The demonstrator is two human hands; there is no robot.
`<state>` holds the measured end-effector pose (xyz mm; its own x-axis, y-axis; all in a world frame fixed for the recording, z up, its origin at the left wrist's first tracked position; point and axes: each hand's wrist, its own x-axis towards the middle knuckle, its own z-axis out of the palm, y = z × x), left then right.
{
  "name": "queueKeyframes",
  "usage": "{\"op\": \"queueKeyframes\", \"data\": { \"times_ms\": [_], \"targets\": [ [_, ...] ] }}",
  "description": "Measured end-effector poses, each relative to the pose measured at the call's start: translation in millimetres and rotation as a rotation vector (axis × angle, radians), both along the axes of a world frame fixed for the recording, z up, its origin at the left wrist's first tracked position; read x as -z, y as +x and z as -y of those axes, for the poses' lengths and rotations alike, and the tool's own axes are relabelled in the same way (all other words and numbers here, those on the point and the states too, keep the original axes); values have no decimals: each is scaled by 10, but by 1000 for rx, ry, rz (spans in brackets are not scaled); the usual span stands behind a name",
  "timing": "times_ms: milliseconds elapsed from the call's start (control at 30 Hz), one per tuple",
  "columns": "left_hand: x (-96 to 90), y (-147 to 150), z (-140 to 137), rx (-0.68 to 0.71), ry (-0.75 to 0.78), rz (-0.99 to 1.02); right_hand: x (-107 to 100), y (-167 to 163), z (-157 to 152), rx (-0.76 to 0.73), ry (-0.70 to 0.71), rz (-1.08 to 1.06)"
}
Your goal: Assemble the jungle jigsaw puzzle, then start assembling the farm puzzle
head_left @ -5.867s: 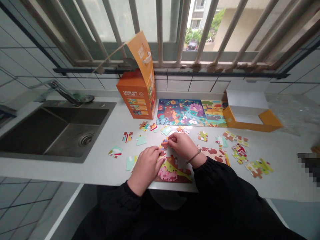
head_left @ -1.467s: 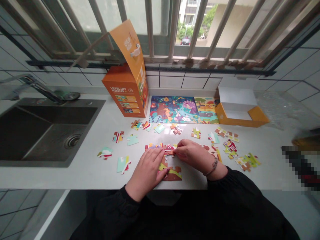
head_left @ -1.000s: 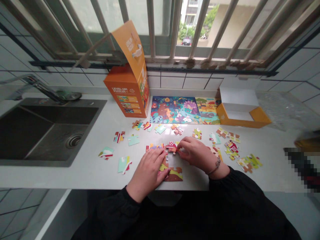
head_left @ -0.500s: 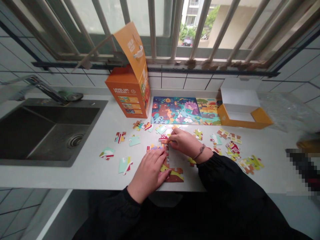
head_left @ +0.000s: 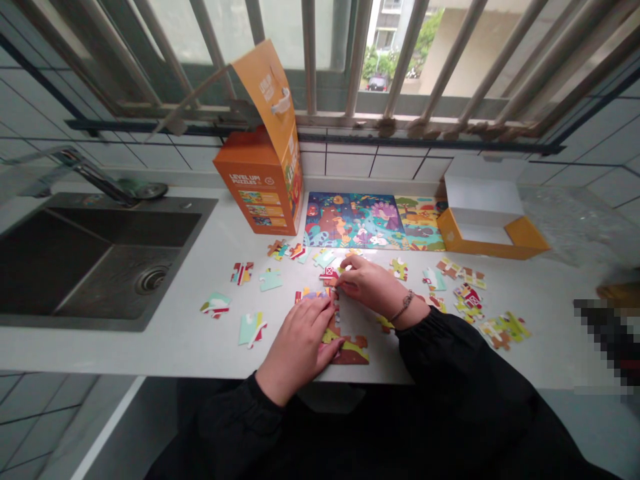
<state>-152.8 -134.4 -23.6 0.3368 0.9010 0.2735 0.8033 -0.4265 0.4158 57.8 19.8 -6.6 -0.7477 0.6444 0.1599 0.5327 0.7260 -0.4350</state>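
My left hand lies with outstretched fingers on a partly joined jigsaw puzzle near the counter's front edge, hiding much of it. At the puzzle's upper end, my right hand pinches the edge of a puzzle piece with a red barn on it. This piece appears to touch the joined part; whether it is locked in cannot be seen. Loose pieces lie around both hands, among them a pale green one on the left and a yellow-green one on the right.
A finished picture puzzle lies at the back. To its left stands an orange puzzle box with its flap up; an open yellow box is at its right. A sink is on the far left, and clear plastic lies back right.
My right hand's fingers have shifted slightly at the barn piece, and the orange bit between them no longer shows. My left hand stays in place. The view has moved a little.
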Motion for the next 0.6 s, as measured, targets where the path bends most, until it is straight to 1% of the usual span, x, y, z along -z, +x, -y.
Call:
{"op": "queueKeyframes", "data": {
  "times_ms": [200, 367, 500, 600],
  "targets": [
    [4, 0, 2, 5, -2, -5, -17, 2, -7, -5, 1, 31],
    [22, 0, -4, 17, 13, -17, -32, -15, -11, -15, -6, 15],
    [-13, -9, 41, 11, 79, 7, -78, 55, 5, 3, -2, -39],
    [-57, -24, 105, -8, 170, -26, -166, 188, 64, 40, 18, -110]
  ]
}}
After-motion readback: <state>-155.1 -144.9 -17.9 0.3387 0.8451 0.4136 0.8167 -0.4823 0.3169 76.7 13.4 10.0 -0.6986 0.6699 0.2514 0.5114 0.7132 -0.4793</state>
